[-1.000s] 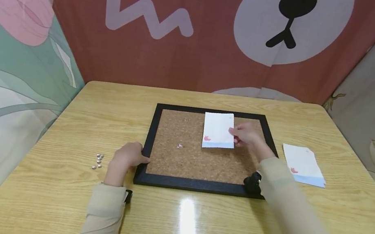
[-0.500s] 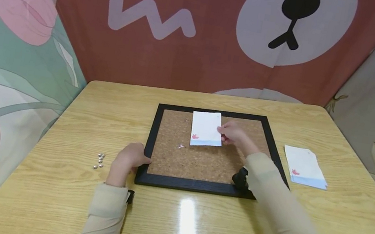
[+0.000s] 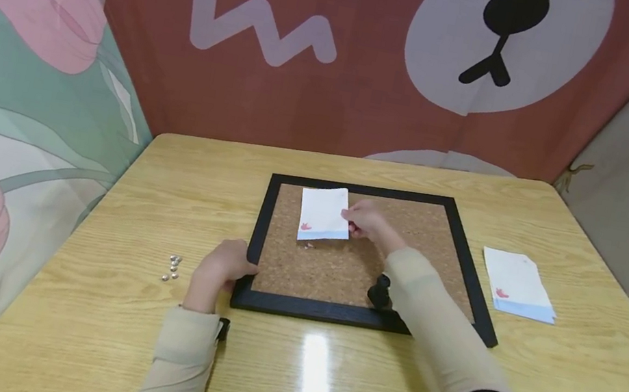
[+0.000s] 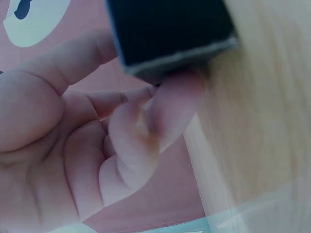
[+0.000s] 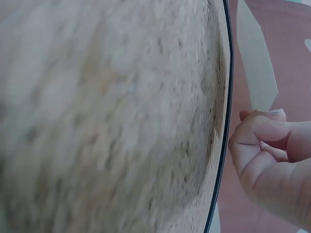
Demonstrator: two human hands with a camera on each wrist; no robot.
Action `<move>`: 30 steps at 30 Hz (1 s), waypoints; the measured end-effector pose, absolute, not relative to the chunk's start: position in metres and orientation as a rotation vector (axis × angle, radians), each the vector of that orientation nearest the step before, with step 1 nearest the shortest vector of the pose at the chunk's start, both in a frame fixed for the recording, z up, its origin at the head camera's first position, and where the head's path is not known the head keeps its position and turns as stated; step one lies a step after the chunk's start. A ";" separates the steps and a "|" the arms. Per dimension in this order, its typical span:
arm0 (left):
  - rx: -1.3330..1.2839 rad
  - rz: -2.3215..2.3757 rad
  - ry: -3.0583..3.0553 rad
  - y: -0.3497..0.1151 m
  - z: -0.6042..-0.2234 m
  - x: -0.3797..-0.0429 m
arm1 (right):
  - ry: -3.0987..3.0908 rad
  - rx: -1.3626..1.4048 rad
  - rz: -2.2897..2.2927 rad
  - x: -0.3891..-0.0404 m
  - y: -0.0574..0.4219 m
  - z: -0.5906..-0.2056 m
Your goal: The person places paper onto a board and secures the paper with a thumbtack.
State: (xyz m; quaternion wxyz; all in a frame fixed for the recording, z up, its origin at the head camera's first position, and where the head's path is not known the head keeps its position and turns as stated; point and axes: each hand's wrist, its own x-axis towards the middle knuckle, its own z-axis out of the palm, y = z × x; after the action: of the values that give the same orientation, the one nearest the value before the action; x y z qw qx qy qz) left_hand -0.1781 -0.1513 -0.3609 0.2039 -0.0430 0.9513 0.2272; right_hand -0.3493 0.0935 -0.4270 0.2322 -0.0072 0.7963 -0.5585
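Possibly, the sheet (image 3: pixel 324 213) may bend or slip, because the right hand (image 3: pixel 369 220) pinches it only at its three o'clock edge, thumb and fingers closed, and the other edge is free. It is over the ten o'clock part of the cork board (image 3: pixel 313 279); whether it touches the cork, I cannot tell. Its lower edge could push the small bits (image 3: pixel 309 245) lying near its six o'clock side. The left hand (image 3: pixel 224 265), with bent fingers, grips the black frame (image 3: pixel 261 229) towards nine o'clock; if it pulls, the board could shift. The silver pins (image 3: pixel 174 268), at nine o'clock from this hand, might scatter if brushed.
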 end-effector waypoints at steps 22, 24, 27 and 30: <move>-0.084 0.574 2.688 -0.151 -0.364 -0.180 | 2.315 0.177 -1.488 -0.326 0.038 -0.389; -0.082 0.563 2.684 -0.150 -0.364 -0.181 | 2.285 0.154 -1.537 -0.336 0.037 -0.402; -0.078 0.555 2.681 -0.150 -0.363 -0.181 | 2.261 0.108 -1.600 -0.378 0.038 -0.453; -0.079 0.551 2.687 -0.149 -0.363 -0.181 | 2.249 0.090 -1.629 -0.420 0.041 -0.499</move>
State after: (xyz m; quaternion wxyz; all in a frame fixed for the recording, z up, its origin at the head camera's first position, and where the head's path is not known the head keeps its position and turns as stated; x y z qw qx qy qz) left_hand -0.1810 -0.1489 -0.3629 0.1974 -0.0283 0.9599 0.1968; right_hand -0.4203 0.0409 -0.4995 0.1805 0.0319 0.7963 -0.5765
